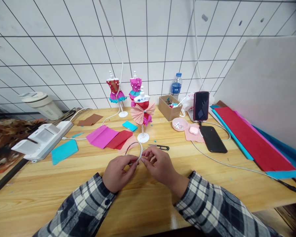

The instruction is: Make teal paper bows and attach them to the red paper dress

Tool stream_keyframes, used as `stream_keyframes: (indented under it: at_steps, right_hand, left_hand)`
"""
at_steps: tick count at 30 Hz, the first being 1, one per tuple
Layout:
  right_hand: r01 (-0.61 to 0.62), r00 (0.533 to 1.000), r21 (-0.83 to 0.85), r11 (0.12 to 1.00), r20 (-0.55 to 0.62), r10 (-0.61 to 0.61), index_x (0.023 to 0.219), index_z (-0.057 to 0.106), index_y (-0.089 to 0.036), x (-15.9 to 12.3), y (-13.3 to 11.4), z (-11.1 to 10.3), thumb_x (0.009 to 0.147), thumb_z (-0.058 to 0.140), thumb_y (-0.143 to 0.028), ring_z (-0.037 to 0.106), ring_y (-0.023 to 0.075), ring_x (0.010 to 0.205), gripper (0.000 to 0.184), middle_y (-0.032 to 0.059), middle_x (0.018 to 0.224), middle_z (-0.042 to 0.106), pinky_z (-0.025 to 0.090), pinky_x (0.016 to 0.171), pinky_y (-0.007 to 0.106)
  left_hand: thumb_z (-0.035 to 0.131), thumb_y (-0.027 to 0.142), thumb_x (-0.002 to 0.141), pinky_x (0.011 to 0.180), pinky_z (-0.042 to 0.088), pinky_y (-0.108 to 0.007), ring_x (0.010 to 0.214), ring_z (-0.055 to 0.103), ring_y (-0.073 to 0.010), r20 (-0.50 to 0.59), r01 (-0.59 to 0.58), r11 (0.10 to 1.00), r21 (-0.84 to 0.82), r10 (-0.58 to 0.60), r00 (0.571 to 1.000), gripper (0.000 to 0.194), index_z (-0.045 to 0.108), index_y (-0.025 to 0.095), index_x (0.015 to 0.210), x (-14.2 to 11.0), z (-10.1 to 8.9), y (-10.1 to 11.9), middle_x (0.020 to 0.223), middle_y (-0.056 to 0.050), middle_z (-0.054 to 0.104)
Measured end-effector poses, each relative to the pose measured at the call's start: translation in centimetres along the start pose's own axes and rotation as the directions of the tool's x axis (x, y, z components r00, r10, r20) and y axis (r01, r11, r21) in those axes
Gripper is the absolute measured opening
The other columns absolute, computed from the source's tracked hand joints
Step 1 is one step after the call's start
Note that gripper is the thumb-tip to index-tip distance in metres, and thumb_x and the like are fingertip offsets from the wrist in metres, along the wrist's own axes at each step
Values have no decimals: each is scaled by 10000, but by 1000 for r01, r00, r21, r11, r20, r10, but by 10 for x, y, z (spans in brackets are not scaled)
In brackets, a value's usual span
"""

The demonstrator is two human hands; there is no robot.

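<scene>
The left hand point(120, 171) pinches a thin, pale circular ring point(141, 150) above the yellowish wooden counter point(143, 204); the right hand point(161, 167) bunches its fingertips at the ring's right, their hold unclear. Black-handled metal snips point(164, 147) lie just beyond, near a red-and-peach-dressed white miniature mannequin point(143, 113); magenta paper point(101, 136) lies far left.

Bright light, stretched edges, dark lower-right corner (seemingly blurred)

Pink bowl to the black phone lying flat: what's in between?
Head view: a small pale pink case, lying on a peach sheet, sits between the pink bowl and the flat black phone.
</scene>
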State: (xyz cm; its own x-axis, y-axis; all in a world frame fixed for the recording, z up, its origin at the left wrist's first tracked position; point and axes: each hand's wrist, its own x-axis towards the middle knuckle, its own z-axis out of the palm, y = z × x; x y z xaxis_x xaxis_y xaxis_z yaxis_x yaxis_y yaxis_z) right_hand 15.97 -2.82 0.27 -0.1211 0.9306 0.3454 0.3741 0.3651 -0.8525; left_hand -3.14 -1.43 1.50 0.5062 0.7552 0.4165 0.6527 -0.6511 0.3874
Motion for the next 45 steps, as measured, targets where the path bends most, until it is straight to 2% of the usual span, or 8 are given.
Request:
stream_keyframes:
  at_steps: [3,20,24,26,32,37,41,45]
  right_hand:
    - [30,1000,19,999,-9,-30,1114,521,-232,1,-1,-1,822,601,-242,585,101,608,303,28,1003,664,485,561,226]
    - [302,953,-297,906,129,-275,901,557,-205,-4,-10,-1,967,421,-272,564,166,816,165,40,864,628,417,700,270]
    - [304,952,-255,918,112,-284,890,568,-211,-4,-10,-4,956,445,-259,569,166,823,147,40,857,632,427,707,273]
    - [256,966,-190,948,96,-242,874,585,-213,-2,-8,-6,939,478,-259,574,164,814,133,36,848,636,440,713,275]
    - [-240,964,205,949,164,208,820,604,-203,9,6,-4,841,556,-252,462,92,510,72,-26,689,560,409,430,200]
    - [-362,920,307,880,270,284,786,588,-194,13,7,-4,817,548,-233,475,87,523,64,-30,670,567,376,399,170]
    - [-313,931,270,911,277,238,756,579,-187,12,5,-4,813,557,-188,472,83,543,62,-44,647,562,397,489,190]
    - [-274,941,191,943,257,221,764,595,-184,11,4,-3,809,556,-158,515,95,596,65,-32,689,607,411,554,207]
  left_hand:
    - [525,261,876,641,501,-243,681,675,-156,18,15,1000,-16,-15,1000,157,656,198,937,-1,-2,1,758,-16,732]
    - [554,274,832,548,461,-221,577,574,-132,-59,218,932,-289,-244,968,173,657,175,736,4,-7,17,634,0,652]
    - [531,302,853,508,444,-231,518,540,-130,-218,347,879,-327,-427,877,179,633,169,791,3,-12,-9,567,22,590]
    - [549,343,862,609,486,-263,620,597,-153,-295,372,889,-267,-443,847,201,651,171,882,5,-17,-33,669,-2,649]
    - [569,401,835,858,454,-427,953,600,-281,-90,231,944,236,-216,972,322,702,187,1035,14,-17,-87,1034,-118,678]
    - [476,422,901,862,402,-438,960,560,-275,-218,239,943,230,-190,957,320,669,178,978,18,-14,-51,995,-108,652]
    - [348,437,949,711,429,-334,740,581,-197,129,68,988,-136,-50,990,431,647,189,761,16,-4,-6,753,-49,658]
    - [431,403,935,728,428,-322,743,587,-182,180,97,982,-163,-67,981,360,658,194,750,15,6,12,741,-36,673]
